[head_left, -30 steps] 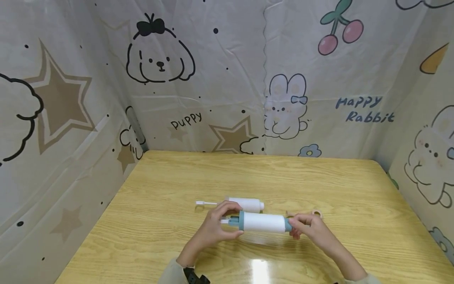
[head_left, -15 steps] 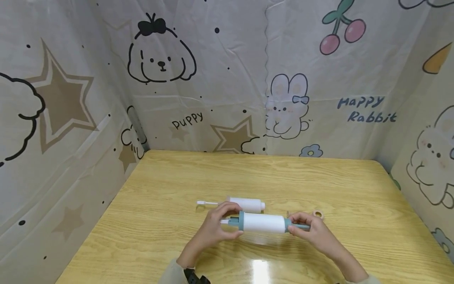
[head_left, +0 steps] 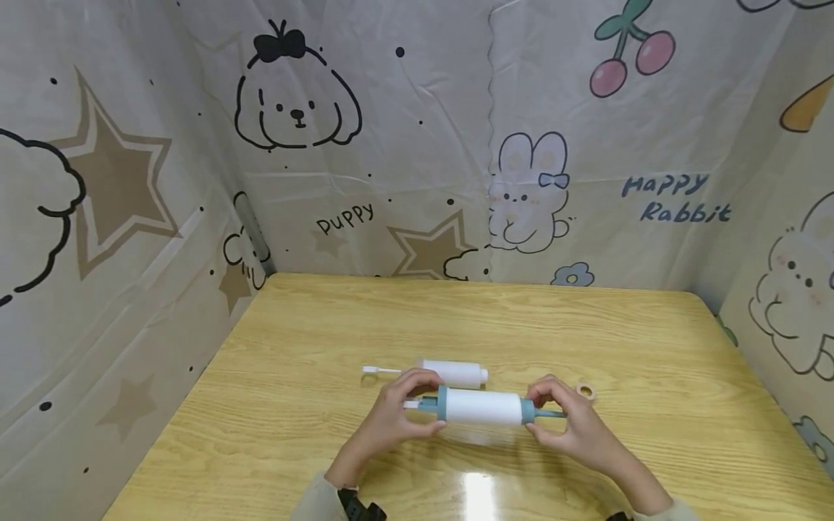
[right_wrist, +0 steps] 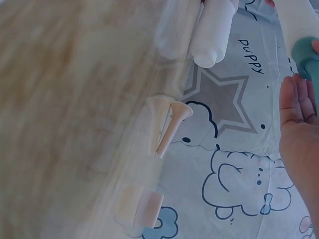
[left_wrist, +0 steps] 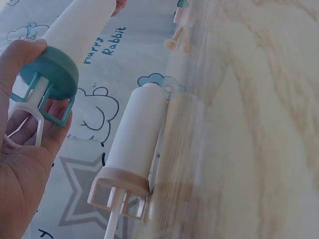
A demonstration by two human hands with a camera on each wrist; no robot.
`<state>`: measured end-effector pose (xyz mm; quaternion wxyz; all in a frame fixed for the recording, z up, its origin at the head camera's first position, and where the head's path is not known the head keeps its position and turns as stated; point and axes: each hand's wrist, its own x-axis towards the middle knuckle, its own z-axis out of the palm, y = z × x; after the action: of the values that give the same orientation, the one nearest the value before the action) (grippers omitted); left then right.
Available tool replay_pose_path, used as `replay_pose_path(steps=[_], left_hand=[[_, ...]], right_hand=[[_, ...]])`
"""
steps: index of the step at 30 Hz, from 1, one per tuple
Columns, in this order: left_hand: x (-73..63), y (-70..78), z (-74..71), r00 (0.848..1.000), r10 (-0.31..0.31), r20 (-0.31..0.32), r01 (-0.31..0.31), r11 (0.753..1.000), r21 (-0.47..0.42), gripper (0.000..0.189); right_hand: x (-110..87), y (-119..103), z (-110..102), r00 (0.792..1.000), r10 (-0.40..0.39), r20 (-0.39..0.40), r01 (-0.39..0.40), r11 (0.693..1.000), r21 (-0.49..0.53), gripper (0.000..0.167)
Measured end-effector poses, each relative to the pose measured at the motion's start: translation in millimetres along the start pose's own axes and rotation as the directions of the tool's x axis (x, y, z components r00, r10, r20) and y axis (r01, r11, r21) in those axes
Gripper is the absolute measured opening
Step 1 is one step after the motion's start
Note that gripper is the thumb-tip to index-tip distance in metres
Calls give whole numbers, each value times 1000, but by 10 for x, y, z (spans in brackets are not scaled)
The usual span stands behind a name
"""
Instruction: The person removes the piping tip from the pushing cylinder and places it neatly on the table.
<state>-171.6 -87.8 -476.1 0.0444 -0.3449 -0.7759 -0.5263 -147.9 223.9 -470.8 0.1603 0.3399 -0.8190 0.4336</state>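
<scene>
Holding the teal-and-white syringe (head_left: 483, 408) straight and still with both hands seems to be what is needed here. It is held sideways just above the surface (head_left: 326, 449), and its thin teal nozzle (head_left: 550, 414) is pointed at the right palm. The teal collar (left_wrist: 55, 72) at the back end is gripped by the left hand (head_left: 394, 416). The teal cap (head_left: 528, 411) at the front end is pinched by the right hand (head_left: 576, 427), between thumb and fingers. The cap should be worked gently, in line with the tube, so it is not tipped. The nozzle should not be bent, and the white plunger ring (left_wrist: 41, 127) should not be pushed by mistake. A white syringe with a peach collar (left_wrist: 134, 134) is laid just behind. A peach nozzle (right_wrist: 173, 128) and a peach ring (right_wrist: 150, 209) are set near the right hand, so they could be bumped by the knuckles.
</scene>
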Motion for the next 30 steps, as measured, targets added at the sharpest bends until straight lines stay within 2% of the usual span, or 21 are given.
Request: replay_pose_path(steps=[3,6,9,11,14,18,20,21,23,27,30], left_hand=[[0,2,-1,1000,-5,1,5,1000,-7,54],[5,4,0,1000,4,-3,-4,1000,-6,54],[8,4,2,1000,13,-5,-13,1000,-1,54],[5,-1,3,1000,11,-4,-11,1000,0,54],[2,-8,3,1000,7,-2,-7,1000,-4,54],[4,-26,-3,1000,3,-1,-3,1000,-5,54],[3,-38,-7,1000,2,1,-2,1000,-6,54],[2,-45,-8,1000,1,4,-1,1000,-8,54],[-1,-53,-10,1000,-1,9,1,1000,-11,54],[-6,-68,-13,1000,-6,14,6,1000,-14,54],[-10,-78,-15,1000,-13,16,13,1000,-16,53]], right_hand=[[8,-16,-15,999,33,15,-33,999,23,48],[14,-22,-42,988,143,50,-147,984,101,33],[14,-12,-69,956,273,112,-288,944,159,12],[13,-6,-79,929,332,162,-358,917,175,22],[11,-4,-85,905,368,212,-406,895,184,29],[11,-27,-85,886,401,234,-448,872,198,17],[8,-39,-80,883,411,227,-455,868,197,13],[7,-40,-74,886,406,222,-449,872,195,12],[1,-31,-60,906,372,201,-407,895,183,12],[-8,17,-20,963,236,126,-253,957,142,23],[-10,44,9,988,134,76,-140,987,78,35]])
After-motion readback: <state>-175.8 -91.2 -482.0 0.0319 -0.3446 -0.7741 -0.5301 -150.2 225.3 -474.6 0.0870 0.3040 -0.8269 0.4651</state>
